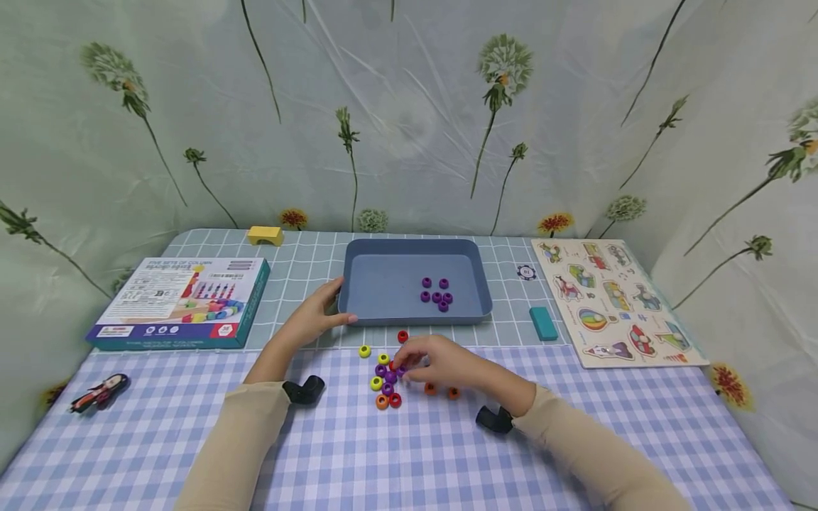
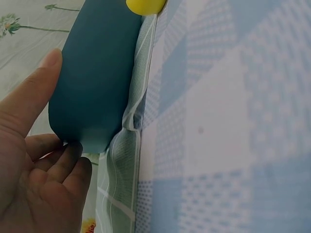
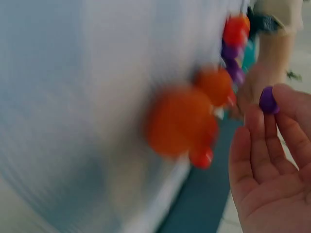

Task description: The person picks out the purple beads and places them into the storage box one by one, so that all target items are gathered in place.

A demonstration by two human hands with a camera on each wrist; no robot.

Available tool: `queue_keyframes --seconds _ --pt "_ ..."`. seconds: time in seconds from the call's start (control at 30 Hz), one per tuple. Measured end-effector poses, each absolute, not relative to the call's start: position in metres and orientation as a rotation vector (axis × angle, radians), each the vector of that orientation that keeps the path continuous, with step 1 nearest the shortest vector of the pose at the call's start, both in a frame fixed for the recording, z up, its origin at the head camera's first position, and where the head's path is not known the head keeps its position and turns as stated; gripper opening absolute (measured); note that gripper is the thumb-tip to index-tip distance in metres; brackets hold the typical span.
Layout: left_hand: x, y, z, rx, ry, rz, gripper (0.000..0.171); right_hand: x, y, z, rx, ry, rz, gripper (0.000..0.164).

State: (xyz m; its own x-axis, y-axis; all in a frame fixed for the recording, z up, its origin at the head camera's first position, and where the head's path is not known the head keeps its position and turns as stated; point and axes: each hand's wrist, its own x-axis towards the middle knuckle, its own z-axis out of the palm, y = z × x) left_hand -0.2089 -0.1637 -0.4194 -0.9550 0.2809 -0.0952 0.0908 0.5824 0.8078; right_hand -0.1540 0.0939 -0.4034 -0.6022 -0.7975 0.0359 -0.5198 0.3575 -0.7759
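My left hand (image 1: 309, 319) grips the near left corner of a blue-grey tray (image 1: 383, 321), its thumb along the front wall and its fingers at the left side. Inside the tray, to the right, lie several purple beads (image 1: 437, 297). In front of it, my right hand (image 1: 444, 360) is over a loose cluster of beads. The right wrist view shows a purple bead (image 3: 268, 100) pinched between thumb and fingertip. Around that hand lie yellow beads (image 1: 365, 350), red beads (image 1: 395, 400), orange beads (image 1: 454, 392) and more purple beads (image 1: 387, 389); some are partly hidden.
A boxed bead set (image 1: 185, 301) lies at the left, near a small doll figure (image 1: 100, 392). A yellow arch block (image 1: 265, 235) stands at the back. Right of the tray are a teal block (image 1: 543, 323), a round token (image 1: 527, 272) and a picture puzzle board (image 1: 613, 305).
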Motion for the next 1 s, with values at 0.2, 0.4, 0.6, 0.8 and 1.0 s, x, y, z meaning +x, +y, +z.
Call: queue_keyframes --seconds 0.2,0.4,0.6,0.8,1.0 --pt "-0.209 -0.164 -0.418 0.322 2.597 1.305 0.083 -0.188 0.105 -0.382 -0.966 2.356 -1.404 0.02" --pt "-0.208 -0.164 -0.418 0.314 2.597 1.308 0.083 -0.223 0.117 -0.377 -0.59 2.45 -1.551 0.022" --pt "-0.209 -0.163 -0.418 0.315 2.596 1.307 0.083 -0.251 0.127 -0.403 -0.494 2.557 -1.43 0.022" --pt "-0.209 -0.164 -0.417 0.322 2.597 1.307 0.083 -0.256 0.126 -0.41 -0.478 2.624 -1.341 0.022" --pt "-0.208 -0.164 -0.418 0.305 2.591 1.294 0.084 -0.244 0.122 -0.401 -0.514 2.605 -1.411 0.025"
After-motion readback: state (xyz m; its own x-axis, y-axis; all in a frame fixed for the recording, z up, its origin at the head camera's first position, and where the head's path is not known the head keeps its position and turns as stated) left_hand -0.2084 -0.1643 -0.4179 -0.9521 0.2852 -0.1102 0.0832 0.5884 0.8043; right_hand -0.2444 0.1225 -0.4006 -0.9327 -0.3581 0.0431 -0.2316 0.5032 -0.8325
